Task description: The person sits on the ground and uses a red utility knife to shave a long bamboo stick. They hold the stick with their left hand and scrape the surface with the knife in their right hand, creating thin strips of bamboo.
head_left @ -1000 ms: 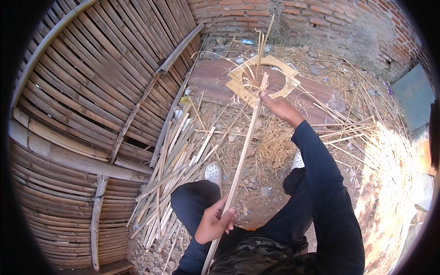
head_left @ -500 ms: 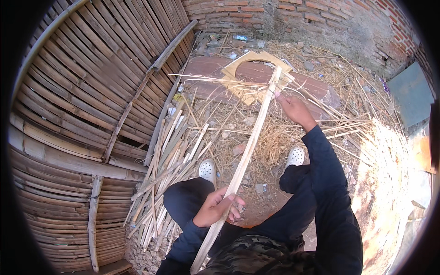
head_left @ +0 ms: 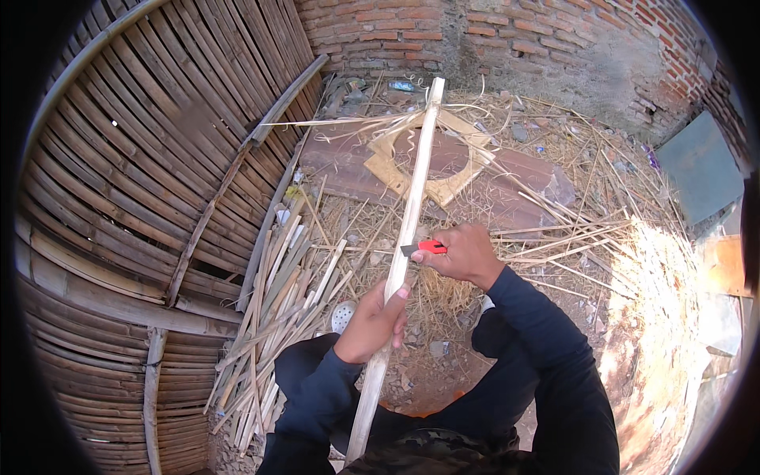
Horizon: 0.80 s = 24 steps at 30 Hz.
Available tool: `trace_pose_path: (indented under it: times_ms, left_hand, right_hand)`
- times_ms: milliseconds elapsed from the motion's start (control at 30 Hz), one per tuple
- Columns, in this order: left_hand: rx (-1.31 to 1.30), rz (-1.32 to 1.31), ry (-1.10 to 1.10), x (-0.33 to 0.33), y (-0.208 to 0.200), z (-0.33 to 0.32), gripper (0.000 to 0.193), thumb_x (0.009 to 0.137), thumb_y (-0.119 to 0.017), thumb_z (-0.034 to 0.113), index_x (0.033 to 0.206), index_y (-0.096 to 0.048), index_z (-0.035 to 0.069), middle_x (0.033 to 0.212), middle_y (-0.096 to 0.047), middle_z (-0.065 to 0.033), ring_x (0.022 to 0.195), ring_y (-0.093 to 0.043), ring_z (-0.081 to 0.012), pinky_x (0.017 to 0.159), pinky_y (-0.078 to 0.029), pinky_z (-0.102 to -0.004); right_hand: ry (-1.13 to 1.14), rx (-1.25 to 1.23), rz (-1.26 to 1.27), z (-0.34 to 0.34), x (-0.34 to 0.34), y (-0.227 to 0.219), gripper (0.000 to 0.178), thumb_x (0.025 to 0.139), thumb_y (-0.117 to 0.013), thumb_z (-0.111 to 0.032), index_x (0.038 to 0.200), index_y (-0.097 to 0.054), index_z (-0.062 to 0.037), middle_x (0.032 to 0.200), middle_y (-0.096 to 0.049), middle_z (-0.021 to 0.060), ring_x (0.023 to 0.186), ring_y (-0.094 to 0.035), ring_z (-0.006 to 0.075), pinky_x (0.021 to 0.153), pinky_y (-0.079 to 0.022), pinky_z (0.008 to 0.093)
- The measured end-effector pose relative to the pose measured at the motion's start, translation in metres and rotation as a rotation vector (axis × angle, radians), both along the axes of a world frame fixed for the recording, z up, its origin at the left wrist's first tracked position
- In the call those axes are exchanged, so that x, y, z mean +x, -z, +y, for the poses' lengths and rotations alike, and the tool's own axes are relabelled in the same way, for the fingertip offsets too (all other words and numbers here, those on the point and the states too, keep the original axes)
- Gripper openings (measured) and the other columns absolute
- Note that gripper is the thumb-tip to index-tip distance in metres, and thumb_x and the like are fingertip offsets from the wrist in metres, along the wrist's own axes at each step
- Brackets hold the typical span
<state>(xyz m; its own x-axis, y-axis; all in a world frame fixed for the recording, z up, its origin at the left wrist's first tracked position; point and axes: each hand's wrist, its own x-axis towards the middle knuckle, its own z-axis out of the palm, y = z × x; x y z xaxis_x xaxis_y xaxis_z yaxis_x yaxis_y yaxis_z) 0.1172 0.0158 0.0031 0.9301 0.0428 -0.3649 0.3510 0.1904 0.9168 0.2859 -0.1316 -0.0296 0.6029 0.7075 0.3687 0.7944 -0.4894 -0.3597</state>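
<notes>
A long pale bamboo strip (head_left: 417,186) slants from my lap up and away from me. My left hand (head_left: 370,321) grips its lower half, the thumb lying along the top. Just above that, my right hand (head_left: 463,255) is wrapped round a red utility knife (head_left: 432,247). The knife's dark blade points left and meets the strip's right edge. Thin curled shavings (head_left: 380,124) hang about the strip's far end. Beneath that end lies a tan board with a round hole (head_left: 453,190), resting on a brown slab (head_left: 336,165).
A pile of split bamboo sticks (head_left: 269,332) lies left of my legs, beside a bamboo slat wall (head_left: 158,142). More thin sticks (head_left: 566,245) and straw cover the ground at right. A brick wall (head_left: 380,32) closes the far side; a grey-green panel (head_left: 701,166) leans at right.
My right hand has come back along the strip toward my left hand, and the red knife now shows. The strip's far end reaches farther away, and my left hand has risen slightly.
</notes>
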Motion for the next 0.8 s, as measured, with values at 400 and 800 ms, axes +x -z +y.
trace_pose_path:
  times_ms: [400,800]
  left_hand:
    - [-0.065,-0.019,-0.022,-0.003,0.023,0.005,0.024,0.104,-0.044,0.029,0.109,-0.043,0.006,0.062,-0.041,-0.0002,0.043,-0.039,-0.0083,0.041,-0.037,-0.0225]
    - [-0.243,0.064,-0.038,-0.017,0.021,0.015,0.022,0.104,-0.043,0.028,0.097,-0.042,0.007,0.061,-0.041,0.0000,0.042,-0.039,-0.0083,0.040,-0.037,-0.0236]
  right_hand:
    - [-0.122,0.003,-0.275,0.015,0.033,0.022,0.066,0.071,-0.059,-0.077,0.057,-0.061,-0.0127,0.050,-0.056,0.0058,0.046,-0.059,0.0255,0.044,-0.043,0.0370]
    - [0.096,-0.014,0.008,0.029,0.034,0.020,0.066,0.081,-0.054,-0.071,0.060,-0.065,-0.0090,0.049,-0.056,0.0135,0.050,-0.059,0.0333,0.048,-0.044,0.0441]
